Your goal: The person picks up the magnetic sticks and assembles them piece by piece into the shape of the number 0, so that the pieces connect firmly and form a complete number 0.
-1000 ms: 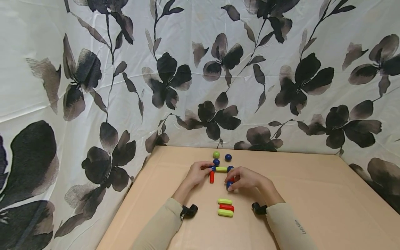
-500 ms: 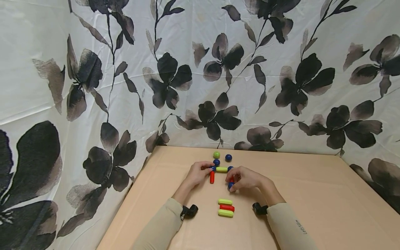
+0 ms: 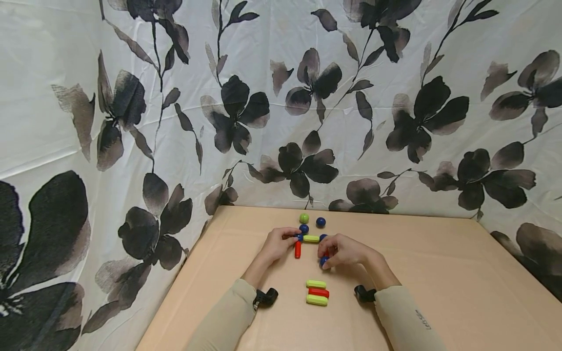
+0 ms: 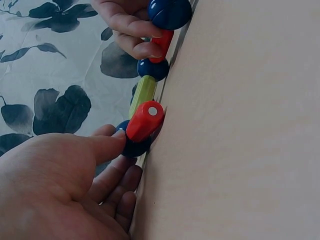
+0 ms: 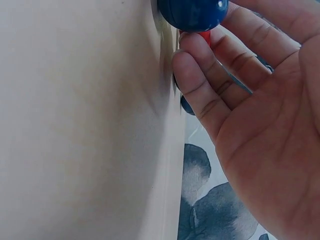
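My left hand [image 3: 276, 244] pinches a blue ball [image 4: 136, 146] between thumb and fingers. From that ball a red rod [image 4: 146, 121] with a round metal dot on its end points toward me. A yellow-green rod [image 3: 311, 239] joins it to a second blue ball [image 4: 152, 70] on the right. There another red rod [image 4: 162, 46] runs toward me, with a blue ball [image 5: 192, 14] at its near end. My right hand [image 3: 349, 252] grips this near ball and red rod, its fingers partly covering the rod.
Behind the joined pieces lie a green ball [image 3: 304, 218] and two loose blue balls, one on the left [image 3: 304, 228] and one on the right [image 3: 321, 222]. Nearer me, a red rod [image 3: 318, 292] lies between two yellow-green rods [image 3: 316, 283]. A floral curtain [image 3: 246, 180] hangs behind the table [image 3: 439, 273].
My right hand and the near blue ball have shifted very slightly right and toward me, showing more of the red rod at first. My left hand stays in place on its ball.
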Demonstrator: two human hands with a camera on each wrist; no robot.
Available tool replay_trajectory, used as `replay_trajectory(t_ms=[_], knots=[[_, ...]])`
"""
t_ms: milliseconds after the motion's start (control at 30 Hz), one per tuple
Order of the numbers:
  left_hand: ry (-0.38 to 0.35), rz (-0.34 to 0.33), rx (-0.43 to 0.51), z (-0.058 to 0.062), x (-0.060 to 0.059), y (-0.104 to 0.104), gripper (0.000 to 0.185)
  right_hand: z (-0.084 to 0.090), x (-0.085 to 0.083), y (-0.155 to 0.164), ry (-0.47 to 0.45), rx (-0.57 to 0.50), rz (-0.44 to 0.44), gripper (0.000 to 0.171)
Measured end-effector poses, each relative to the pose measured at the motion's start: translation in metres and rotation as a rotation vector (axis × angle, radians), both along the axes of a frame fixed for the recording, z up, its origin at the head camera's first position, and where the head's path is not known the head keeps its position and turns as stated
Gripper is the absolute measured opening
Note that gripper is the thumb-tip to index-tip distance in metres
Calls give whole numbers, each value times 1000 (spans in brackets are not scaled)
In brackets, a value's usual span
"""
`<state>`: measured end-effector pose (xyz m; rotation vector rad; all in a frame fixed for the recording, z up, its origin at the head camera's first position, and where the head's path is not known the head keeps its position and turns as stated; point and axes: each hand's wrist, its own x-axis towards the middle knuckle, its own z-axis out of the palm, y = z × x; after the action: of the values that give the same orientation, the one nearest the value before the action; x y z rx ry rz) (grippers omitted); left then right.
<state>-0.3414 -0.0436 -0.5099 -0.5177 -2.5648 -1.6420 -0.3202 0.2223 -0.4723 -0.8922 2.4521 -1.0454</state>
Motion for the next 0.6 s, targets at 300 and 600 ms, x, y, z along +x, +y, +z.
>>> replay_trajectory(t_ms=[300,600], knots=[[-5,6,4,-2,-1,0,23,1,1,1,-9,31,-16,22],[-10,-1,12,-2,-2,1,22,2,0,7,59,-37,-129,37]])
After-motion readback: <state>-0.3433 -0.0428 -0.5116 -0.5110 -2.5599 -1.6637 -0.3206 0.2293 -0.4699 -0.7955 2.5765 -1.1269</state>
